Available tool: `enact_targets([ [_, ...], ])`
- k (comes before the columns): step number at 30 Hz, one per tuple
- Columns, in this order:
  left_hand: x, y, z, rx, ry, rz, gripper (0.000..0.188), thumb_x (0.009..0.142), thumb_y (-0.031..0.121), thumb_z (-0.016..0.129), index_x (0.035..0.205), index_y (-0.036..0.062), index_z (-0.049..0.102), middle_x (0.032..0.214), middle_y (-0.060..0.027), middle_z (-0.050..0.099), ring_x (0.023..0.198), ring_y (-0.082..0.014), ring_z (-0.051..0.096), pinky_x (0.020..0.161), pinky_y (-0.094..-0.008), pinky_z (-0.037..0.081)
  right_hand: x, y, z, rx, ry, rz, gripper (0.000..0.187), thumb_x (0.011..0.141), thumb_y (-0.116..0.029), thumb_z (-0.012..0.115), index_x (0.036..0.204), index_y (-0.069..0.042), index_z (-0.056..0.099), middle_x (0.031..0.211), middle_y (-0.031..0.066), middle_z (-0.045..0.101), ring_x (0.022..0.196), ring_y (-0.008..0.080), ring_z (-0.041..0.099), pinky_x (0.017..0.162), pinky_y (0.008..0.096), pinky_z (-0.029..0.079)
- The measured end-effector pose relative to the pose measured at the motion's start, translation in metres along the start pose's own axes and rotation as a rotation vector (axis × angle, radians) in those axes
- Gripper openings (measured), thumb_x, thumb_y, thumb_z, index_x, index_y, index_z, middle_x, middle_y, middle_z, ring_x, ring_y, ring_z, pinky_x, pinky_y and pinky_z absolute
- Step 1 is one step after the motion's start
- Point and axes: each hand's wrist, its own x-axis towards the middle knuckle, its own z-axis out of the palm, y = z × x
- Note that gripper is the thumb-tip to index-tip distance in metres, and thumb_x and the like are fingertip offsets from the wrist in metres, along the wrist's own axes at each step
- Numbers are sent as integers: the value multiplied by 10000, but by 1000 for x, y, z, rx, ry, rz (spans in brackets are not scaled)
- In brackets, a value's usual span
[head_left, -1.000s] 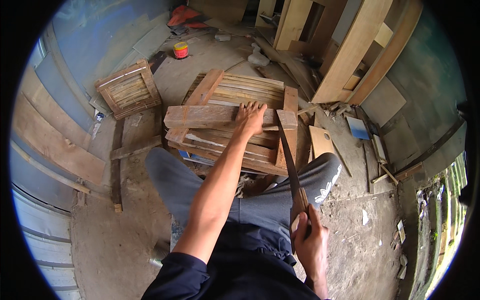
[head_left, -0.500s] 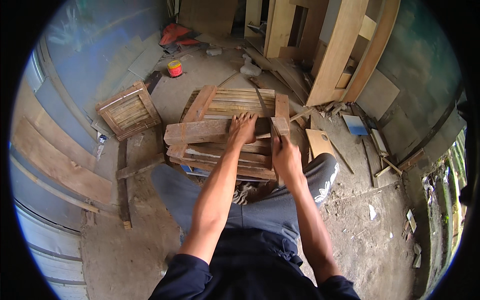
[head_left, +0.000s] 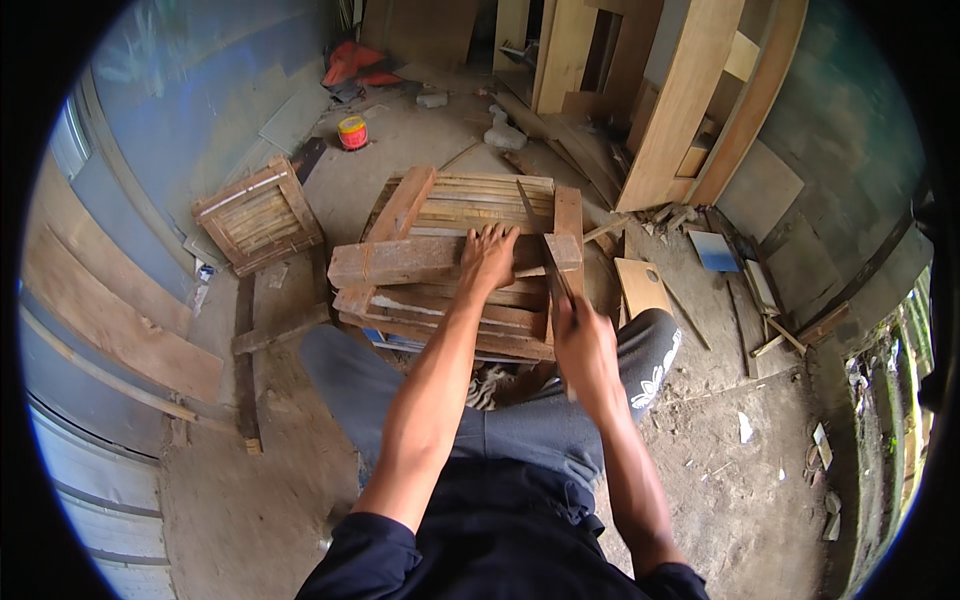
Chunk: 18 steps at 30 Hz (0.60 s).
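A thick wooden beam (head_left: 400, 262) lies crosswise on a slatted wooden frame (head_left: 400, 205) in front of me. My left hand (head_left: 489, 258) presses down on the beam right of its middle, its fingers curled over the far edge. In my right hand (head_left: 583, 345) is the handle of a handsaw, the fingers wrapped round it and hiding most of it. The long, narrow blade of the handsaw (head_left: 529, 208) runs away from me across the beam near its right end, its tip above the frame's slats.
A smaller slatted frame (head_left: 258, 215) leans at the left. Farther off stands a red and yellow tub (head_left: 352, 133). Tall wooden panels (head_left: 682, 95) rise at the back right, with scrap boards around them. A light board with a hole (head_left: 641, 288) lies beside my right knee.
My right hand has drawn the saw back toward me, with its handle now nearer my lap. My left hand stays on the beam, which has not visibly shifted on the frame.
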Motion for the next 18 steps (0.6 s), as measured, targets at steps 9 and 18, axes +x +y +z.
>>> enact_targets([
  [9,-2,4,-12,-45,-87,-12,721,696,52,689,1372,100,440,1374,-147,473,1331,-307,405,1121,-548,274,37,8,27,-30,53,-19,311,981,-278,488,1031,2,613,756,318,621,769,499,616,667,541,519],
  [18,2,0,0,-17,-12,-8,559,767,56,598,1315,98,493,1352,-168,491,1280,-318,455,1075,-585,311,-135,-17,-84,-33,-81,106,284,975,-154,522,1169,49,570,637,268,608,562,375,663,485,424,498],
])
